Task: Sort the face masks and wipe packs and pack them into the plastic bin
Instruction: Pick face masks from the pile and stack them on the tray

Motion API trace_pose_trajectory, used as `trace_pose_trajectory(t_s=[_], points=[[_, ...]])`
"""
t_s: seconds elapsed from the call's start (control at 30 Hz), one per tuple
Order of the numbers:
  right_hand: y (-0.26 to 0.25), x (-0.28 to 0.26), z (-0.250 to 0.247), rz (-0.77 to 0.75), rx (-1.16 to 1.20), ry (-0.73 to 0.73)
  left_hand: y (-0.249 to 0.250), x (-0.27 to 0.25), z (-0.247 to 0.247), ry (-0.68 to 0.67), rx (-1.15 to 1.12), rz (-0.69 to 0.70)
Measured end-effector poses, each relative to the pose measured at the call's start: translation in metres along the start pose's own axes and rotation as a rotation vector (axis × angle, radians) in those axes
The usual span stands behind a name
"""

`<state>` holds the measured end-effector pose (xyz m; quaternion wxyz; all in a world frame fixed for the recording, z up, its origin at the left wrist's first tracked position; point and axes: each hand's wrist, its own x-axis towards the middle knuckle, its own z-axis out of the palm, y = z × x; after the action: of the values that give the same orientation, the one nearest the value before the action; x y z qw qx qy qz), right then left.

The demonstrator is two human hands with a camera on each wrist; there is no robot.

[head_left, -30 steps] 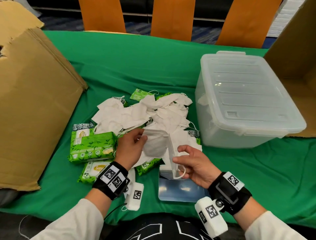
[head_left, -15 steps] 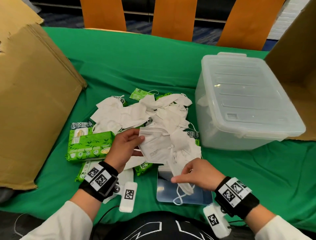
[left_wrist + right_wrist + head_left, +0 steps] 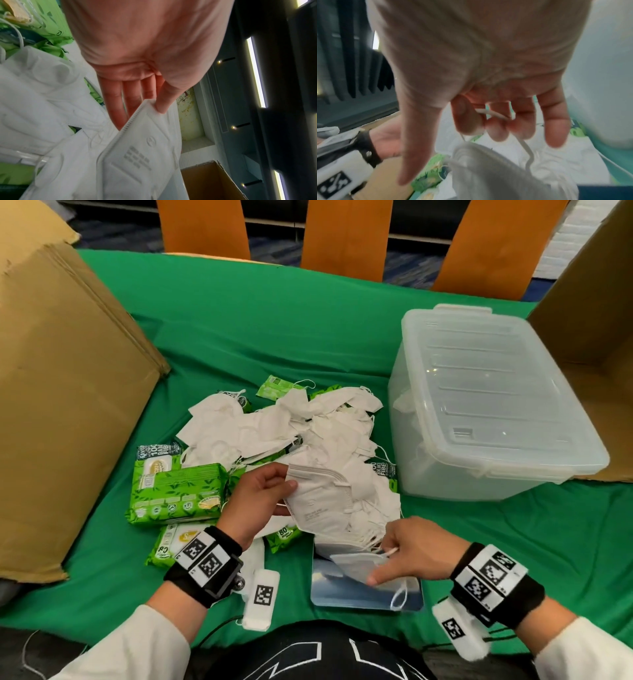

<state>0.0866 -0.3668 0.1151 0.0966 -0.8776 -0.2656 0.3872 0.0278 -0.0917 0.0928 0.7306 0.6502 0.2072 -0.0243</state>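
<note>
Sorting barely under way: left hand (image 3: 263, 498) is pinching one face mask (image 3: 318, 505) above the mixed pile (image 3: 274, 429), right hand (image 3: 407, 553) fingers (image 3: 496, 127) hooking another's ear loop (image 3: 493, 115), wipe packs (image 3: 178, 494) lying on the counter (image 3: 274, 330), lidded plastic bin (image 3: 486, 405) waiting.

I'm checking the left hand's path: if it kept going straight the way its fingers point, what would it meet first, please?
Probably the face mask the left hand already pinches, then the pile of masks behind it. The plastic bin lies further along, though depth is unclear.
</note>
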Motion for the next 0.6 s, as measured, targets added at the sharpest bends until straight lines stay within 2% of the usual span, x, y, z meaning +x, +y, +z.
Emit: trace_pose_trajectory(t_s=[0.1,0.17,0.23,0.37,0.47,0.6], points=[[0.002,0.001,-0.006,-0.087,0.169,0.019,-0.003,0.001,0.004,0.000,0.002,-0.008],[-0.002,0.003,-0.004,-0.169,0.475,-0.016,-0.003,0.003,0.008,0.000,-0.010,-0.008],[-0.009,0.008,0.002,-0.224,0.888,-0.003,-0.002,0.004,0.011,-0.009,-0.022,-0.009],[-0.018,0.018,0.004,-0.249,1.437,0.164,-0.005,0.000,0.019,-0.049,-0.035,-0.080],[-0.024,0.022,0.003,-0.179,1.601,0.226,-0.011,-0.004,0.025,-0.080,-0.098,-0.173],[-0.024,0.030,0.011,-0.045,1.658,0.335,-0.008,-0.007,0.029,-0.031,-0.297,-0.246]])
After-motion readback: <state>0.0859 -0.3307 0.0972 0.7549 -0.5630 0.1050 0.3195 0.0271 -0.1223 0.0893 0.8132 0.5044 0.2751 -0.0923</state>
